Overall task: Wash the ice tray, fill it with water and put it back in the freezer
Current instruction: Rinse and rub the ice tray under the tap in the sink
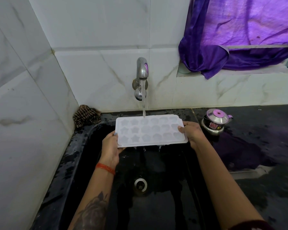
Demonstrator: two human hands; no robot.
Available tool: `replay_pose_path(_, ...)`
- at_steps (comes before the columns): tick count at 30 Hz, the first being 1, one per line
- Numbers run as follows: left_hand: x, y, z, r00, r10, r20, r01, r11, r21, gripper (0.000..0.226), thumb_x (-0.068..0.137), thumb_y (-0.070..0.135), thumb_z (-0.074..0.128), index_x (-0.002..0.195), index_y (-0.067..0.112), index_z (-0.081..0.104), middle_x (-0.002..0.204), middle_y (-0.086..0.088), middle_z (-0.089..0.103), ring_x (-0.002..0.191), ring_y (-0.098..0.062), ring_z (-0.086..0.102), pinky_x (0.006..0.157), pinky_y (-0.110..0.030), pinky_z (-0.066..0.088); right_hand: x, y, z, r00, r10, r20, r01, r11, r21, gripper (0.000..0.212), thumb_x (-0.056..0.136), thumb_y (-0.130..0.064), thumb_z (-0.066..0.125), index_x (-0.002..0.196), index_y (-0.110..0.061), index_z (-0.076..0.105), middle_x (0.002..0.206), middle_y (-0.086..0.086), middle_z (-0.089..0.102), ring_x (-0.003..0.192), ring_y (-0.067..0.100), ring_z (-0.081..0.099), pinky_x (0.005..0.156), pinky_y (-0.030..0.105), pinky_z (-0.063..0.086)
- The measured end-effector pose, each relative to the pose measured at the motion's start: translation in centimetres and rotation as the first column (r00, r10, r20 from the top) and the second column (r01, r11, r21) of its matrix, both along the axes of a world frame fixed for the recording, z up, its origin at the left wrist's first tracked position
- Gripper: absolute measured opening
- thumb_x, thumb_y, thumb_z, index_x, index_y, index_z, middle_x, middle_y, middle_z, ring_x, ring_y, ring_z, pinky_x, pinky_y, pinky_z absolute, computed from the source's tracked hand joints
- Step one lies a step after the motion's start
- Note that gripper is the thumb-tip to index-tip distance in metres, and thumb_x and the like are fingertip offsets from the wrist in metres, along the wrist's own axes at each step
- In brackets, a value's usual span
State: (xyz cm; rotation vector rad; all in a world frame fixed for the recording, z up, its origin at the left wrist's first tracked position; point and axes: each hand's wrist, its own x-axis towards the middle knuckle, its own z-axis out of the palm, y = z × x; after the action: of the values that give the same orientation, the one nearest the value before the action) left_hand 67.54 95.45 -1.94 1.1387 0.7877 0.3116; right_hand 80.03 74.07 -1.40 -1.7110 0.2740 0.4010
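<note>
A white ice tray (pixel 150 130) with star- and heart-shaped cells is held level over the black sink (pixel 83 146). My left hand (pixel 111 146) grips its left end, thumb on top. At the right end, my right hand (pixel 192 133) grips it the same way. The steel tap (pixel 142 70) on the wall is running, and its stream lands on the tray's far row near the middle. Water drips off the tray's front edge into the basin.
A drain (pixel 140 185) sits in the sink bottom. A patterned cloth (pixel 86 115) lies in the back left corner. A small steel kettle (pixel 214 121) stands on the wet black counter (pixel 264 138) at right. A purple curtain (pixel 239 34) hangs over the window ledge.
</note>
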Motion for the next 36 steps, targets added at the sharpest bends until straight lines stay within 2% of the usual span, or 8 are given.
replay_pose_path(3,-0.3,0.8,-0.3,0.998,0.06,0.007,-0.06,0.998,-0.036,0.029,0.101,0.016,0.04,0.126,0.008,0.053,0.118,-0.012,0.063,0.09,-0.022,0.062,0.069,-0.035,0.052,-0.4,1.1,0.0,0.999,0.034,-0.008,-0.034,0.999,0.007,0.028,0.09,0.004,0.056,0.116,0.0,0.063,0.103,0.015,0.066,0.089,0.03,0.064,0.075,0.039,0.053)
replay_pose_path(11,-1.2,2.2,-1.0,0.989,0.15,-0.013,-0.151,0.987,-0.051,0.018,0.103,0.026,0.038,0.116,0.018,0.048,0.109,-0.006,0.057,0.08,-0.019,0.057,0.07,-0.041,0.05,-0.6,3.4,-1.0,0.992,0.12,-0.033,-0.121,0.992,-0.036,0.024,0.089,0.001,0.058,0.111,-0.004,0.066,0.104,0.013,0.068,0.093,0.031,0.067,0.085,0.046,0.056)
replay_pose_path(17,-1.7,2.4,-1.3,0.974,0.222,-0.043,-0.225,0.968,-0.107,0.032,0.103,0.022,0.038,0.131,0.009,0.046,0.115,-0.01,0.055,0.1,-0.029,0.054,0.082,-0.048,0.047,-0.6,3.8,-1.3,0.985,0.167,-0.036,-0.17,0.978,-0.118,0.012,0.089,-0.013,0.063,0.078,-0.011,0.066,0.099,0.015,0.07,0.092,0.032,0.067,0.087,0.048,0.055)
replay_pose_path(20,-2.1,2.6,-1.4,0.969,0.242,-0.043,-0.246,0.958,-0.146,0.021,0.103,0.022,0.04,0.118,0.013,0.05,0.114,-0.01,0.056,0.096,-0.028,0.057,0.081,-0.048,0.047,-0.2,4.0,-1.4,0.983,0.181,-0.017,-0.181,0.968,-0.174,0.023,0.089,-0.017,0.064,0.089,0.006,0.066,0.103,0.021,0.069,0.096,0.035,0.067,0.088,0.051,0.053)
replay_pose_path(25,-2.2,3.0,-1.4,0.958,0.286,-0.034,-0.288,0.944,-0.161,0.018,0.102,0.021,0.041,0.116,0.017,0.051,0.104,-0.007,0.059,0.085,-0.024,0.058,0.081,-0.046,0.047,0.5,5.3,0.1,0.954,0.291,0.078,-0.234,0.88,-0.414,0.035,0.088,-0.03,0.065,0.1,0.003,0.069,0.108,0.02,0.068,0.093,0.032,0.065,0.087,0.039,0.054)
replay_pose_path(29,-2.3,3.0,-1.4,0.955,0.296,-0.032,-0.298,0.941,-0.16,0.025,0.102,0.022,0.041,0.123,0.012,0.052,0.113,-0.01,0.058,0.096,-0.027,0.057,0.08,-0.047,0.046,1.3,7.6,3.6,0.833,0.45,0.323,-0.207,0.793,-0.572,0.051,0.09,-0.032,0.061,0.135,-0.01,0.048,0.117,0.015,0.063,0.111,0.031,0.057,0.089,0.031,0.043)
replay_pose_path(32,-2.2,3.0,-1.8,0.958,0.286,-0.032,-0.287,0.941,-0.181,0.034,0.102,0.023,0.04,0.132,0.009,0.049,0.121,-0.013,0.058,0.101,-0.029,0.056,0.078,-0.047,0.047,2.9,10.0,5.4,0.639,0.645,0.419,-0.213,0.672,-0.709,0.06,0.091,-0.023,0.06,0.144,-0.02,0.032,0.098,0.013,0.057,0.094,0.028,0.057,0.073,0.028,0.038)
replay_pose_path(36,-2.0,2.8,-1.9,0.961,0.276,-0.02,-0.274,0.943,-0.186,0.032,0.102,0.022,0.04,0.13,0.01,0.051,0.117,-0.012,0.059,0.097,-0.028,0.058,0.071,-0.044,0.05,5.0,13.2,6.4,0.541,0.752,0.376,-0.162,0.532,-0.831,0.054,0.088,-0.015,0.063,0.138,-0.016,0.042,0.122,0.017,0.051,0.103,0.029,0.054,0.08,0.032,0.046)
